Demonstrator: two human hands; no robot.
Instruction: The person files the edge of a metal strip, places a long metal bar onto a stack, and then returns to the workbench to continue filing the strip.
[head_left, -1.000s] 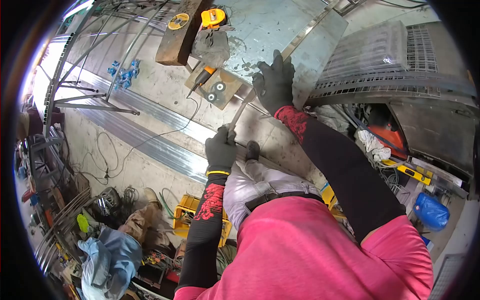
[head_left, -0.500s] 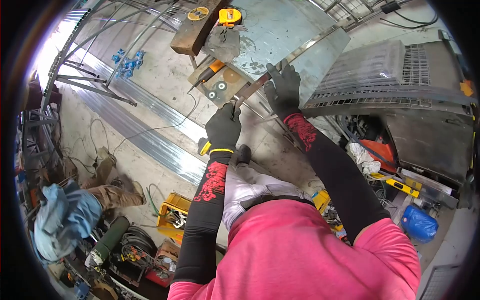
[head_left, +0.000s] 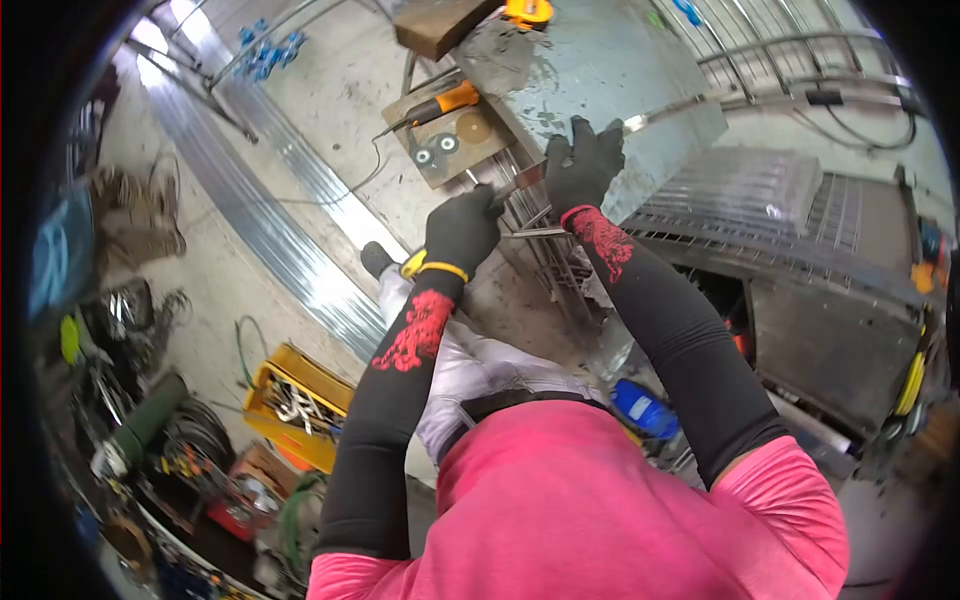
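My left hand [head_left: 463,232], in a black glove with a yellow cuff, is closed around the near end of a long flat metal bar [head_left: 527,178]. My right hand [head_left: 587,168], also gloved in black, lies over the bar farther along with its fingers spread. The hand hides part of the bar, which comes out beyond it and runs across the grey sheet-metal tabletop [head_left: 600,60]. Left of the bar, an orange and black corded power tool [head_left: 440,104] rests on a small plate [head_left: 430,165] beside several round discs.
A yellow tape measure [head_left: 528,12] and a rusty metal beam [head_left: 437,25] sit at the back. Long metal profiles [head_left: 270,255] lie on the floor at left. A yellow toolbox [head_left: 290,430] stands near my legs. Wire mesh [head_left: 740,225] is at right. Another person's clothing [head_left: 60,245] shows far left.
The view has shifted and turned. My right hand now covers the bar nearer to my left hand, and its fingers are spread wider. The left hand keeps hold of the bar's end.
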